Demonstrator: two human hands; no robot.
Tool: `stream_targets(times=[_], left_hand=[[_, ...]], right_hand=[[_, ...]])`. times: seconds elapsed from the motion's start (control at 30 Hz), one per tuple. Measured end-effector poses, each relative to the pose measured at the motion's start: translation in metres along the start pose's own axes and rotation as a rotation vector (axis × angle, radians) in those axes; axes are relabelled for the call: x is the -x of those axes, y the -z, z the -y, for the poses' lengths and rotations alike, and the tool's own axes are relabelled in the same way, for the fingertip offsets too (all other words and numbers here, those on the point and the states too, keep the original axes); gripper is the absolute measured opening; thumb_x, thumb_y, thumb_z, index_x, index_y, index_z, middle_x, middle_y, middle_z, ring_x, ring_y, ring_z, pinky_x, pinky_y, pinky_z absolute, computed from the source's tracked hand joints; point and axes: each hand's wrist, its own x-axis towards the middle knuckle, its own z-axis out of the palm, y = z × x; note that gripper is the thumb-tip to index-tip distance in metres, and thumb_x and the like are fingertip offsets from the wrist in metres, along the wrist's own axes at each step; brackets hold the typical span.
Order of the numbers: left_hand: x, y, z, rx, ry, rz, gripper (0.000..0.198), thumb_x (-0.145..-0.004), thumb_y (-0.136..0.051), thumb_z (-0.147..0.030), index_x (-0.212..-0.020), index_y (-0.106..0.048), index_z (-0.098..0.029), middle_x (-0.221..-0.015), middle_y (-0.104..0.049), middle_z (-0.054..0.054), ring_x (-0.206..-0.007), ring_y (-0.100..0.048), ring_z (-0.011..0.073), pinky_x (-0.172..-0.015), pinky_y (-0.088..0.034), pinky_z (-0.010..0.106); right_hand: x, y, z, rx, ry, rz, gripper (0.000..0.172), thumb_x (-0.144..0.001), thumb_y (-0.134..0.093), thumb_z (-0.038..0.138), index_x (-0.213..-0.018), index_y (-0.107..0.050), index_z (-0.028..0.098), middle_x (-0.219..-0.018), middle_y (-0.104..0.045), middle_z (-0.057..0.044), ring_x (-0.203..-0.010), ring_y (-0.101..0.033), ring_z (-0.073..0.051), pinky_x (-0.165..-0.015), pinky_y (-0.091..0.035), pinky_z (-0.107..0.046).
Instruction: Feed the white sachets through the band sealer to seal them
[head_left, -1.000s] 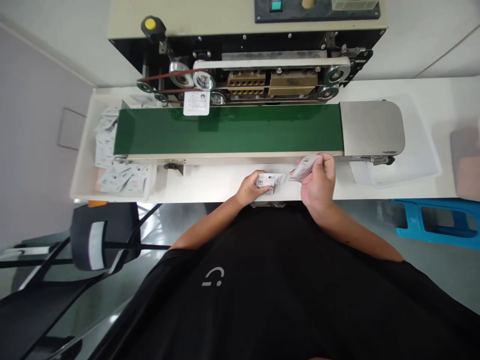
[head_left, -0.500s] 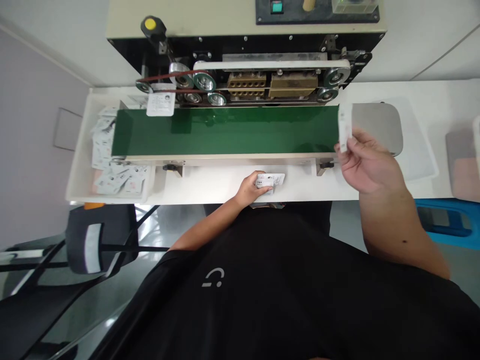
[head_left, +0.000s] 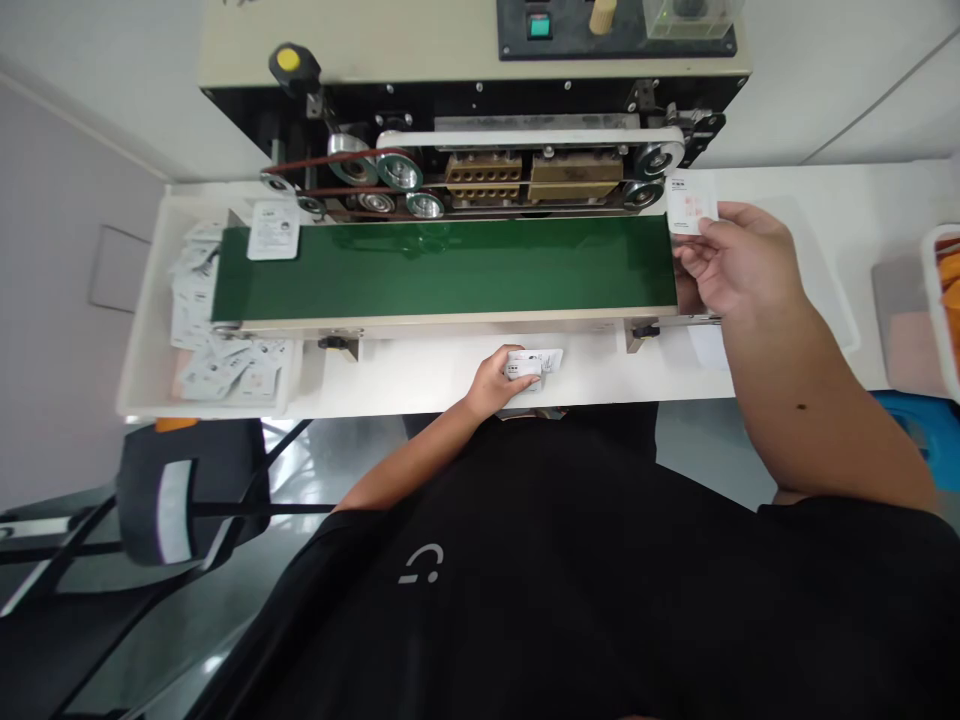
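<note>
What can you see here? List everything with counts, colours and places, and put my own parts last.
Table: 1, white, across the middle
Belt: 1, green, above the table
Machine: 1, cream and black, behind the belt
Control panel: 1, dark, on the machine
Loose packet: 1, white, belt's left end
Left bin: 1, translucent, table's left end
Binned packets: many, white, in the left bin
Right bin: 1, pale, right edge, orange contents
Chair: at least 1, black, lower left
Blue item: 1, blue, lower right, partly hidden
Shirt: 1, black, bottom
Left grip: 1, bare, before the belt, holding white packets
Right grip: 1, bare, belt's right end, holding a white packet
</note>
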Motion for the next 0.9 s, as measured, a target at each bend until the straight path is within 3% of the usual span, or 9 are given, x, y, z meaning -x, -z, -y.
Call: stream_targets(times=[0.33,0.57,0.73,0.8,0.9], left_hand=[[0.001,-0.001,0.004,0.02,0.004,-0.004,0.055,-0.074,-0.09,-0.045,-0.116,-0.065,-0.019,-0.099,-0.075,0.004,-0.083,-0.07,0.0169,-0.072,-0.056,0.026],[0.001,0.0,0.003,0.019,0.018,0.008,0.055,-0.075,-0.091,-0.042,-0.117,-0.065,-0.018,-0.1,-0.076,0.005,-0.085,-0.072,0.018,-0.073,-0.058,0.027],[0.001,0.0,0.002,0.033,0.035,0.006,0.056,-0.075,-0.091,-0.041,-0.118,-0.065,-0.018,-0.102,-0.077,0.007,-0.088,-0.073,0.0195,-0.076,-0.059,0.028],[0.001,0.0,0.002,0.043,0.032,0.008,0.055,-0.076,-0.091,-0.042,-0.118,-0.065,-0.018,-0.102,-0.077,0.007,-0.088,-0.073,0.0197,-0.076,-0.059,0.028],[0.0,0.0,0.003,0.046,0.012,0.004,0.056,-0.076,-0.091,-0.045,-0.117,-0.065,-0.018,-0.102,-0.076,0.006,-0.089,-0.073,0.0193,-0.078,-0.058,0.028]], right_hand=[[0.008,-0.056,0.005,0.106,-0.087,0.102,0.021,-0.104,-0.053,0.003,-0.122,-0.061,0.012,-0.077,-0.072,-0.001,-0.06,-0.065,-0.007,-0.063,-0.055,-0.018],[0.006,-0.057,-0.004,0.093,-0.025,0.116,0.021,-0.103,-0.069,0.021,-0.12,-0.057,0.022,-0.073,-0.062,0.006,-0.06,-0.061,-0.006,-0.063,-0.056,-0.022],[0.065,-0.044,-0.029,0.053,0.267,0.159,0.031,-0.094,-0.079,0.044,-0.107,-0.057,0.026,-0.077,-0.062,0.003,-0.058,-0.059,-0.009,-0.048,-0.044,-0.023],[0.098,-0.038,-0.052,0.141,0.331,0.246,0.032,-0.094,-0.076,0.051,-0.097,-0.059,0.024,-0.071,-0.06,0.002,-0.056,-0.058,-0.01,-0.048,-0.042,-0.025],[0.134,-0.031,-0.094,0.401,0.298,0.451,0.032,-0.097,-0.069,0.05,-0.087,-0.063,0.02,-0.07,-0.062,-0.001,-0.059,-0.058,-0.012,-0.056,-0.045,-0.027]])
